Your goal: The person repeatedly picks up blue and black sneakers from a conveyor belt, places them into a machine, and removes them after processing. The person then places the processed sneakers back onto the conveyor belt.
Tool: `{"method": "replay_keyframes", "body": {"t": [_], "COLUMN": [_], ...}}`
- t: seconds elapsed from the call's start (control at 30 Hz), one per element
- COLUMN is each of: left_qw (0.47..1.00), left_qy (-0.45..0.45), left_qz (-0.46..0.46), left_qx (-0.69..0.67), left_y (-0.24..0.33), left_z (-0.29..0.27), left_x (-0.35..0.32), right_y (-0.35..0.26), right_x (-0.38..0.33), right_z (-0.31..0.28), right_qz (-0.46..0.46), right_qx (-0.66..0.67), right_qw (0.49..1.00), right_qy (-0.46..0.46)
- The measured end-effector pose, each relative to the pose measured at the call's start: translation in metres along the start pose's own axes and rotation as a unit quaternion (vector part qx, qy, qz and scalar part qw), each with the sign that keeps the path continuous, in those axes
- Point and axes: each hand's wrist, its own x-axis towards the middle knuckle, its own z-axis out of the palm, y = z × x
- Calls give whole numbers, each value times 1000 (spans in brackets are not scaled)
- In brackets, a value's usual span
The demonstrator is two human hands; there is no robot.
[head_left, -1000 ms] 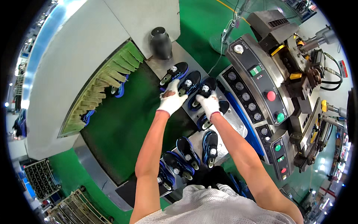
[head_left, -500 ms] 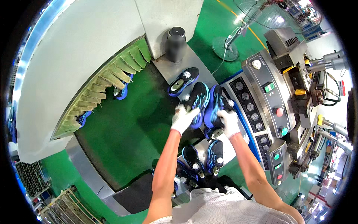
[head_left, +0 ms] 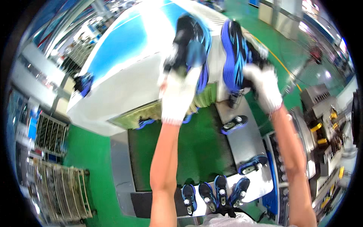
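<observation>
Both gloved hands have risen from low over the tabletop to the top of the frame, each lifting a shoe. At upper centre the left hand is clamped on a black-and-blue sneaker standing above it, long axis near vertical. Just to its right, the right hand grips a blue sneaker, also upright. Below, the green conveyor belt lies open; four shoes line its near edge.

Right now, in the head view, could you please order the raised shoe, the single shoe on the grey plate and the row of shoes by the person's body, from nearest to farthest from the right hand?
1. Raised shoe: gripped in the right hand.
2. Single shoe: just below that hand, on the grey plate.
3. Row of shoes: bottom centre, farthest.
</observation>
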Motion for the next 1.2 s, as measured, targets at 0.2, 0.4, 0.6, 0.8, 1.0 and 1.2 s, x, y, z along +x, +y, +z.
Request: {"method": "replay_keyframes", "body": {"t": [0.2,0.4,0.6,0.8,1.0,1.2], "left_qw": [996,947,889,955,983,960], "left_qy": [15,203,211,70,-127,-175], "left_qz": [79,201,236,289,-135,-220], "left_qx": [37,-144,-330,-18,-13,-10], "left_y": [-22,-27,-47,-202,-297,-253], "left_z": [46,64,63,7,-52,-54], "left_x": [183,206,181,-40,-344,-494], "right_y": [-78,-87,-44,84,224,242], "right_x": [133,171,185,-72,-344,-470], "right_z": [136,174,171,63,-109,-202], "right_qz": [-212,-202,-220,-217,143,379], "right_qx": [-271,-135,114,-142,-152,-219], "right_qw": [939,968,968,963,976,896], "right_qy": [0,57,34,-73,-60,-73]}}
